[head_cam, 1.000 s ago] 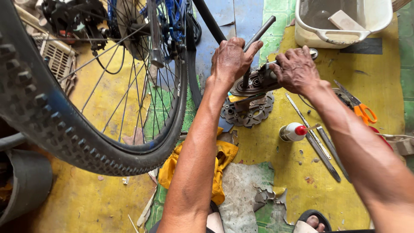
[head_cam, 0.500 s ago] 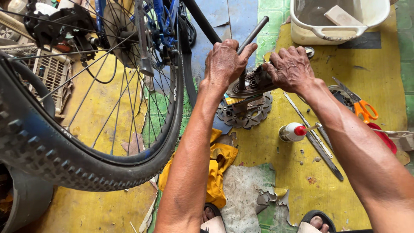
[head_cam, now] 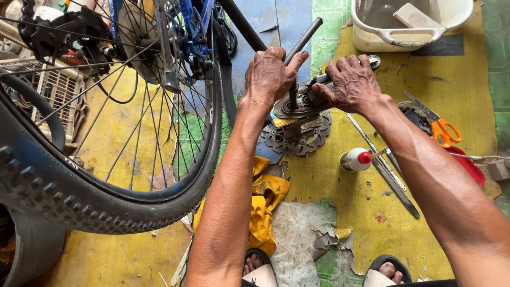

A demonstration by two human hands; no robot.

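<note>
My left hand (head_cam: 272,75) grips a dark metal rod (head_cam: 304,38) that stands tilted in the middle of a round metal bicycle part (head_cam: 298,103). My right hand (head_cam: 348,82) is closed over the right side of that part and a grey tool handle (head_cam: 373,61) on it. Below the part lies a toothed brake disc (head_cam: 297,141) on the yellow floor. Both forearms reach forward from the bottom of the view.
A spoked bicycle wheel (head_cam: 79,196) with a knobby tyre fills the left. A white tub (head_cam: 409,32) stands at the top right. Orange scissors (head_cam: 441,130), a small red-capped bottle (head_cam: 356,159), flat metal tools (head_cam: 390,175) and a yellow rag (head_cam: 265,207) lie on the floor.
The view has shifted slightly and the wheel sits lower left in the frame. Both hands stay on the rod and the metal part, with little visible movement.
</note>
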